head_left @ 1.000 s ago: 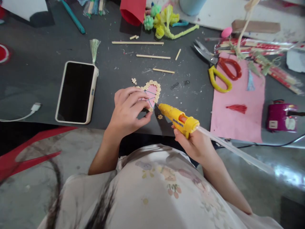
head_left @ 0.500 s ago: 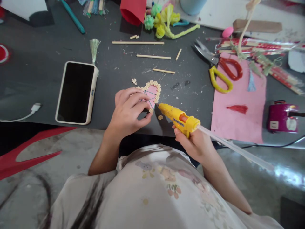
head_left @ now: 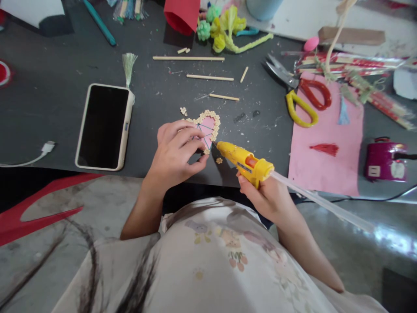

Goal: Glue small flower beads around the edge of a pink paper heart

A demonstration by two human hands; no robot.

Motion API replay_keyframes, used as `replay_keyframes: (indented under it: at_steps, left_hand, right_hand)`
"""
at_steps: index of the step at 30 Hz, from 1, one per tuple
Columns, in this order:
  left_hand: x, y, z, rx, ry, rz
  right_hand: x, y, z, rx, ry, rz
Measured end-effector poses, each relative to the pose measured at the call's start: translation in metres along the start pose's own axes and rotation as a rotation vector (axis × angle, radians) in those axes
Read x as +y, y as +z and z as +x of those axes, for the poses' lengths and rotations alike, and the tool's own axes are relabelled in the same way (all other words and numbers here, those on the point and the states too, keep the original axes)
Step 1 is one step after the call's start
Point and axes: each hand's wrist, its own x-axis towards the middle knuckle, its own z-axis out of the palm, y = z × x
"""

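A pink heart (head_left: pixel 207 123) with dark lines across it and a border of small cream beadlike pieces lies on the dark table. My left hand (head_left: pixel 177 145) is closed on its left side, thumb and fingers at the lower edge, covering much of that half. In my right hand (head_left: pixel 260 195) is a yellow glue gun (head_left: pixel 243 160), a long clear glue stick (head_left: pixel 321 201) jutting from its back. The gun's nozzle meets or nearly meets the heart's lower right edge. Just below the nozzle sits a small cream cluster (head_left: pixel 219 160); another loose cluster (head_left: pixel 183 111) lies above my left hand.
Left of my hands lies a phone (head_left: pixel 103 126) with a tassel. Several thin wooden sticks (head_left: pixel 210 78) are spread beyond the heart. Scissors (head_left: pixel 301 93) rest partly on a pink sheet (head_left: pixel 325 169) at right, near a purple device (head_left: pixel 386 161). Yellow-green fuzzy stems (head_left: pixel 228 30) lie at the back.
Both hands, the glue gun and the heart stay practically in place. Only strands of hair at the lower left have shifted.
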Motion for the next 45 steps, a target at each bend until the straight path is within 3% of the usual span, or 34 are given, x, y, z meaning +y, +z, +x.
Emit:
replay_keyframes:
  at_steps: [18, 28, 35, 45]
  left_hand:
    - [0.003, 0.002, 0.001, 0.035, 0.002, 0.026]
    - [0.003, 0.002, 0.000, 0.044, 0.018, 0.024]
    - [0.002, 0.002, 0.000, 0.018, 0.011, 0.058]
    - [0.000, 0.002, -0.001, 0.051, 0.058, 0.056]
  right_hand:
    - [0.005, -0.001, -0.005, -0.031, 0.100, 0.129]
    - [0.001, 0.001, -0.001, -0.003, -0.041, -0.027]
    - [-0.008, 0.006, 0.002, 0.097, -0.207, -0.320]
    - [0.002, 0.014, -0.004, 0.114, -0.173, -0.285]
